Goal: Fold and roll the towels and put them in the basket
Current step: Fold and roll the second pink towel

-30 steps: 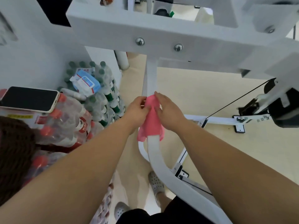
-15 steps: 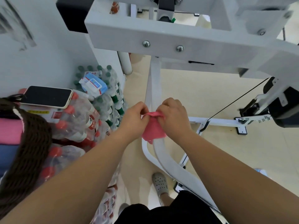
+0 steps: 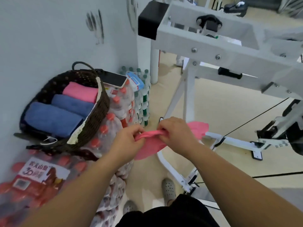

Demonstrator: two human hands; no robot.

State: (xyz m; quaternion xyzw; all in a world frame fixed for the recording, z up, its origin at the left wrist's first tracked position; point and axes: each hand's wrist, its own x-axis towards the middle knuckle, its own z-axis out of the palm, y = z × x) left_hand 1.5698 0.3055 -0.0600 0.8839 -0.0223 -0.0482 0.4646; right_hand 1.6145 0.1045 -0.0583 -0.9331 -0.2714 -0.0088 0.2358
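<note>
A pink towel [image 3: 151, 145] hangs in the air between my hands, bunched along its top edge. My left hand [image 3: 127, 140] grips its left end and my right hand [image 3: 176, 134] grips the right end, with loose cloth showing behind the right hand and below both. To the left, a dark woven basket [image 3: 100, 104] sits on stacked bottle packs. It holds a rolled pink towel [image 3: 80, 92] and two rolled blue towels [image 3: 54, 117].
A phone [image 3: 113, 79] and a wipes packet [image 3: 135, 81] lie on the shrink-wrapped bottle packs [image 3: 118, 115] beside the basket. A white metal machine frame [image 3: 213, 46] stands ahead and right, its curved tube [image 3: 165, 163] under the towel. A grey wall [image 3: 49, 38] is on the left.
Both hands have lifted the pink towel off the white tube and pulled it wide between them. My view has swung left, bringing the basket into sight.
</note>
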